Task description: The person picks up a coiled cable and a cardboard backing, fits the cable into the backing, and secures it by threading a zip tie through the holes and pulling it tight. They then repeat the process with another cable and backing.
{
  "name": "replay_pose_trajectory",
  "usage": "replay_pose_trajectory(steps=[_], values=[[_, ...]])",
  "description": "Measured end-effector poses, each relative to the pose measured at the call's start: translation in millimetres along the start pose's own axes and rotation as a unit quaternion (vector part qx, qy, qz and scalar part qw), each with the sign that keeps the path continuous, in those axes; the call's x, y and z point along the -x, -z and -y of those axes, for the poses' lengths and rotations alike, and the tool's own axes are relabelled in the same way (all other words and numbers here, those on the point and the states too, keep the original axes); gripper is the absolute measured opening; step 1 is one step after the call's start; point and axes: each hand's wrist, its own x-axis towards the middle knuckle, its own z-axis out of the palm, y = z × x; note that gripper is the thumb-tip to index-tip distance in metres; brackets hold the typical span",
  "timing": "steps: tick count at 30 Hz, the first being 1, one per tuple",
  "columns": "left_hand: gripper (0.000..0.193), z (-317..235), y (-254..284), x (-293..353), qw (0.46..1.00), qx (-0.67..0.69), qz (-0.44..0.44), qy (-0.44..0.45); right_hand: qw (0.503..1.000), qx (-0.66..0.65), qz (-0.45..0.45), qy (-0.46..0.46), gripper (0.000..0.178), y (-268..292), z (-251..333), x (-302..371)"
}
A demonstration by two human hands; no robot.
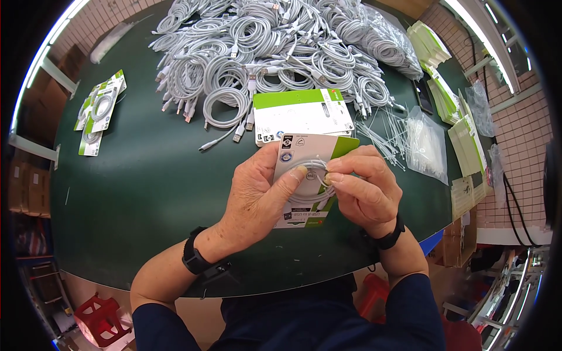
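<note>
My left hand [252, 193] grips a white and green backing card [291, 153], its thumb pressing a coiled pale-grey USB cable [301, 196] flat against it. The card is turned with its print upside down and a slotted tab at the near end. My right hand [369, 187] is closed in a pinch at the coil's upper right edge, thumb and forefinger together; any small tie between the fingertips is hidden. Just beyond lies a stack of similar cards [301, 117], partly covered by the held one.
A large heap of coiled cables [257, 41] fills the far side of the dark green table [146, 199]. Carded cables [100, 111] lie at the left. To the right are loose white cable ties [383, 136], a plastic bag of ties [426, 143] and piles of cards [468, 143].
</note>
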Motion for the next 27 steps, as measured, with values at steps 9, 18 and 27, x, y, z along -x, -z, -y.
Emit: replay_pose_trajectory(steps=[9, 18, 27], values=[[0.032, 3.3, 0.4, -1.2, 0.999, -0.029, 0.008, -0.013, 0.999, 0.031, 0.004, -0.024, 0.032, -1.4, -3.4, -5.9], [0.032, 5.4, 1.6, -0.8, 0.998, -0.065, 0.003, -0.023, 0.998, 0.052, 0.031, -0.022, 0.030, 0.3, -1.1, -8.5], [0.032, 5.8, 3.0, -1.8, 0.997, -0.075, -0.006, -0.035, 0.995, 0.041, 0.048, -0.073, 0.028, 3.5, -0.2, -17.0]])
